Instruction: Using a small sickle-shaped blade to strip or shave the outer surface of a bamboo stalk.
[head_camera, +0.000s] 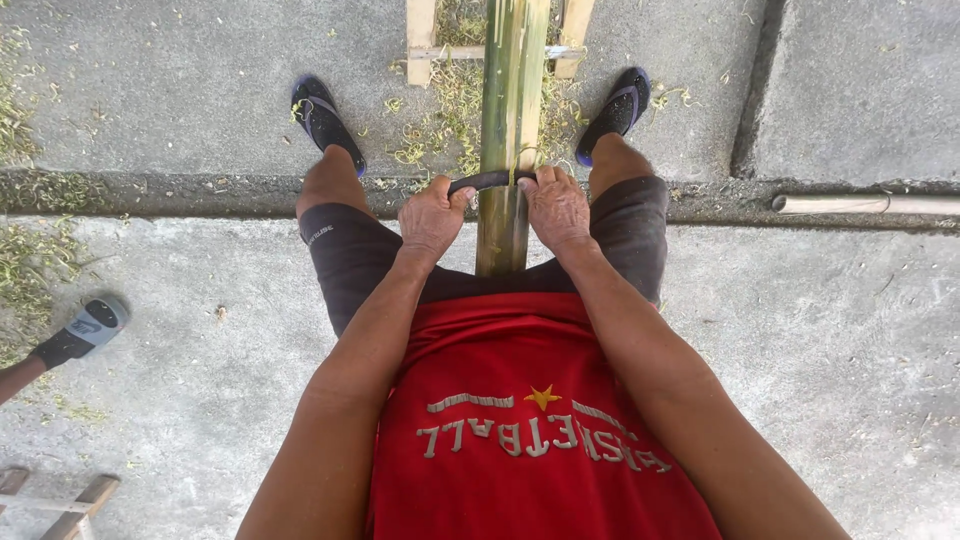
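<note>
A green bamboo pole (510, 90) runs away from me between my legs, its near end resting against my lap. A curved dark blade (492, 181) lies across the pole. My left hand (432, 215) grips the blade's left end and my right hand (556, 205) grips its right end, one on each side of the pole. Thin green shavings (450, 120) lie scattered around the pole's far part.
A wooden frame (422, 40) supports the pole at the top. My feet in dark sandals (322, 115) stand on the concrete either side. Another person's foot (85, 330) is at the left edge. A pale pole (865, 204) lies at right. Wooden slats (70, 505) show at bottom left.
</note>
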